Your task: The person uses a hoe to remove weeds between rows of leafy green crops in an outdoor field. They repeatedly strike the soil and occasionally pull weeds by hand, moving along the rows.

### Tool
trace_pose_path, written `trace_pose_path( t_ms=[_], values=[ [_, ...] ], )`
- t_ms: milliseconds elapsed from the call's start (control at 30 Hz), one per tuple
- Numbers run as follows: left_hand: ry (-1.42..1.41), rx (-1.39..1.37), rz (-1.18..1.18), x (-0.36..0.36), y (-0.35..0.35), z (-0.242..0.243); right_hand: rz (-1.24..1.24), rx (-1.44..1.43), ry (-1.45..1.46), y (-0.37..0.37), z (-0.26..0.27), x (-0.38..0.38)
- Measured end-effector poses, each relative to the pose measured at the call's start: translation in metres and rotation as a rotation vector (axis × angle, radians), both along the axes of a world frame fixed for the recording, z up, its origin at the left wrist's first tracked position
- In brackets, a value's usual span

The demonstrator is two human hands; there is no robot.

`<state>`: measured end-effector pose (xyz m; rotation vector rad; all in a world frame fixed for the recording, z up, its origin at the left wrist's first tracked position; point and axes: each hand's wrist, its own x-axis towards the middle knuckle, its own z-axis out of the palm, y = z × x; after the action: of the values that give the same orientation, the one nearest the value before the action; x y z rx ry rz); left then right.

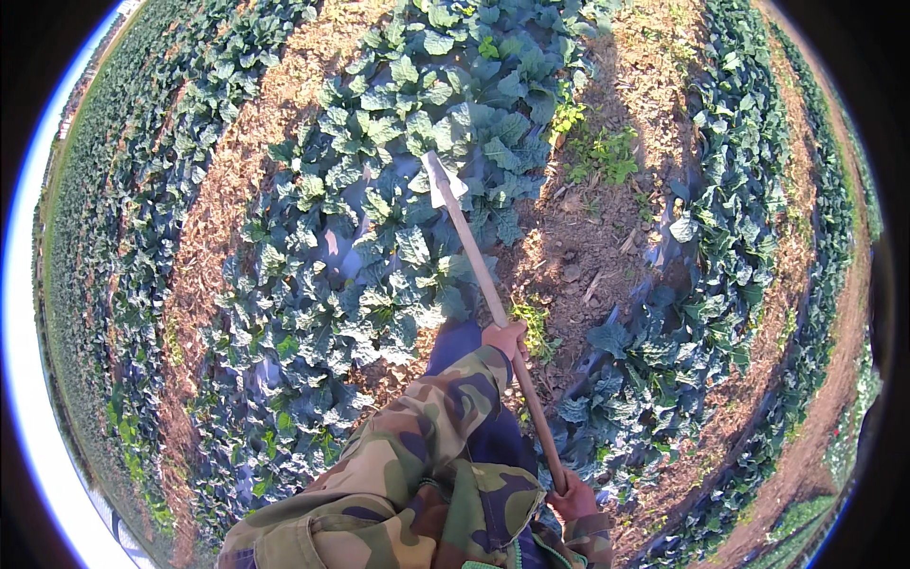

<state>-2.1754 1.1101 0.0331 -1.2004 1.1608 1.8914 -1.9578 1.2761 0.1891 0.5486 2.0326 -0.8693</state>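
Note:
A hoe with a long wooden handle (475,257) slants across the middle of the head view. Its pale metal blade (442,179) is at the upper end, over the leaves of a crop row (398,128). My left hand (506,337) is closed around the handle near its middle. Lower down, at the butt end of the handle, my right hand (573,496) grips it. Both arms wear camouflage sleeves. Whether the blade touches the leaves or hangs above them, I cannot tell.
Leafy crop rows, several with plastic film showing between leaves, run away on both sides. A soil furrow (579,249) with clods and dry stalks lies right of the handle, with green weeds (604,155) farther up. A straw-covered furrow (213,192) runs at the left.

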Motion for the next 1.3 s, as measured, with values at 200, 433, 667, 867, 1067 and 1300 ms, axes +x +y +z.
trace_pose_path(
  t_ms=[200, 433, 667, 867, 1067, 1300],
  values=[
    [-0.052, -0.253, 0.098, -0.084, -0.075, -0.055, 0.043, 0.258, -0.398, 0.022, 0.006, 0.037],
    [-0.076, -0.204, -0.006, -0.111, -0.088, -0.087, -0.089, -0.107, -0.160, -0.028, -0.024, -0.015],
    [0.004, -0.051, 0.008, -0.120, -0.052, -0.089, -0.238, 0.006, -0.317, -0.054, -0.038, -0.039],
    [0.045, -0.001, -0.011, -0.117, -0.052, -0.089, -0.132, 0.105, -0.327, -0.052, -0.061, -0.029],
    [-0.014, -0.003, 0.008, -0.113, -0.077, -0.100, -0.107, 0.144, -0.325, -0.059, -0.083, -0.018],
    [-0.190, -0.214, -0.193, -0.093, -0.079, -0.107, 0.118, 0.304, -0.316, -0.051, -0.142, 0.062]
  ],
)
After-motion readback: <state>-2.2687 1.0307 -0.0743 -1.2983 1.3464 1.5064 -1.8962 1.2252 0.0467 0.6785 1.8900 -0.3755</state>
